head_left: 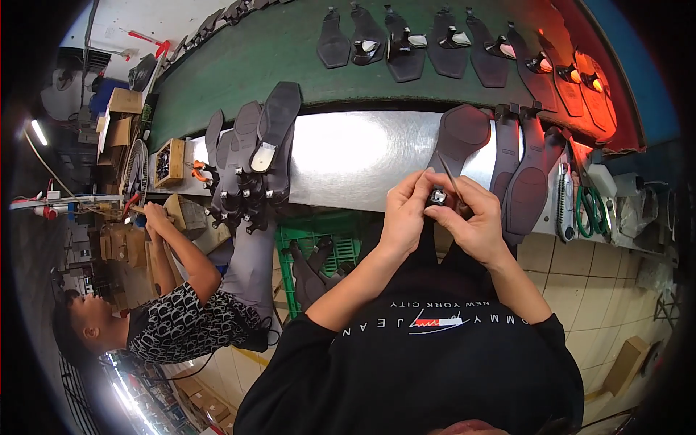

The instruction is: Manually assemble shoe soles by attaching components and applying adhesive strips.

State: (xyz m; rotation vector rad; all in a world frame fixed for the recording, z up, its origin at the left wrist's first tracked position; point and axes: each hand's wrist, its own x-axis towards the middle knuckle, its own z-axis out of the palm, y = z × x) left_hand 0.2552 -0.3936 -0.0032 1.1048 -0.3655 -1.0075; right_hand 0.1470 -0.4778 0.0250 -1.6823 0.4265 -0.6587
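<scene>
Above the near edge of the metal strip, my left hand (406, 212) is closed with its fingertips on a small black piece with a shiny metallic ornament (437, 195). My right hand (473, 220) meets it from the other side, its thumb against the same piece. A thin, pointed, dark tool (448, 176) sticks up from the right fingers; its exact kind is unclear. Just beyond both hands lies a dark sandal sole (464, 134), its lower end hidden by them. More dark soles (527, 181) lie to the right, overlapping the metal edge.
Footwear soles with pink and white pieces stand along the green conveyor belt (217, 80). A pile of sandals (246, 152) lies left on the metal strip (348, 156). Green-handled scissors (592, 210) and a utility knife (564, 203) lie right. Below is a green crate (286, 272); a co-worker (181, 319) works left.
</scene>
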